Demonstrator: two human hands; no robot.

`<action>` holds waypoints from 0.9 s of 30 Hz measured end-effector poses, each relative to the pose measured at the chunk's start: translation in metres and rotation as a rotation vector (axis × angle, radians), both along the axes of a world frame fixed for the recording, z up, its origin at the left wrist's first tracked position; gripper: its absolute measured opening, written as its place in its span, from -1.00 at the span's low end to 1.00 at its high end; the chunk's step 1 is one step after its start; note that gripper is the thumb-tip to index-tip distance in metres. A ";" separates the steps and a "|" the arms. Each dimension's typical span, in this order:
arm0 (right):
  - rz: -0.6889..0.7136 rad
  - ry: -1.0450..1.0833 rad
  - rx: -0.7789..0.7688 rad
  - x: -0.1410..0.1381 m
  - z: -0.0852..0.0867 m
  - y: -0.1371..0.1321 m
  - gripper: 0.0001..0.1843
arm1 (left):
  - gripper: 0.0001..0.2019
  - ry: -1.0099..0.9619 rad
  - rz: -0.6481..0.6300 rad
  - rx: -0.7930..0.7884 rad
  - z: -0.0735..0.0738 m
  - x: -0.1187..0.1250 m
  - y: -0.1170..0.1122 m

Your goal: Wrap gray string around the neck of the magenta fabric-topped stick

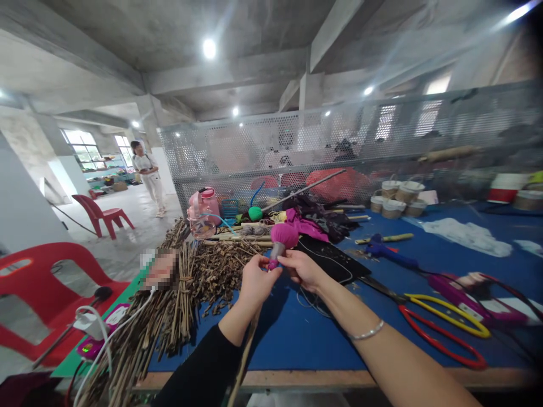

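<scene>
Both hands meet over the blue table (305, 339), near a spool wound with pink yarn (281, 238). My left hand (255, 282) is closed in a pinch at the spool's lower end, and a thin brown stick (241, 362) runs down from it along my black sleeve. My right hand (302, 268) is closed on the lower part of the spool, fingers curled around it. A silver bracelet (367, 332) sits on my right wrist.
A heap of dry brown twigs (182, 294) covers the table's left side. Red and yellow scissors (441, 325), a blue glue gun (384, 251), a black mat (331, 260) and small baskets (399, 200) lie right. Red chairs (38, 294) stand left; a person (148, 175) stands far back.
</scene>
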State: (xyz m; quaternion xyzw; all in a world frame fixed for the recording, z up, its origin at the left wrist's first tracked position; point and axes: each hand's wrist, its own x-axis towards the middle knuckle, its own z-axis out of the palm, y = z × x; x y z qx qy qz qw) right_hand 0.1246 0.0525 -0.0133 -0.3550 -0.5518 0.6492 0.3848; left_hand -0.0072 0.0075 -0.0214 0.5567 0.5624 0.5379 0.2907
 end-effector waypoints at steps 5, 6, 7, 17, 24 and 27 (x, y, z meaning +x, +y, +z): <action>-0.078 0.036 0.091 -0.003 -0.002 0.003 -0.63 | -0.83 -0.141 -0.011 -0.009 0.004 -0.002 0.002; -0.095 0.049 0.099 -0.003 -0.002 0.003 -0.62 | -0.82 -0.180 -0.013 -0.022 0.006 -0.003 0.002; -0.104 0.062 0.103 -0.003 -0.001 0.003 -0.61 | -0.82 -0.213 -0.016 -0.039 0.007 -0.004 0.002; -0.045 0.195 0.050 -0.003 0.008 -0.001 -0.58 | -0.67 -0.682 -0.280 -0.139 0.012 -0.004 0.005; 0.173 0.238 -0.019 0.001 0.006 0.001 -0.61 | -0.77 -0.989 -0.469 -0.376 0.017 0.000 -0.004; 0.117 0.170 0.008 0.003 0.002 0.004 -0.62 | -0.74 -0.847 -0.467 -0.516 0.014 0.003 -0.006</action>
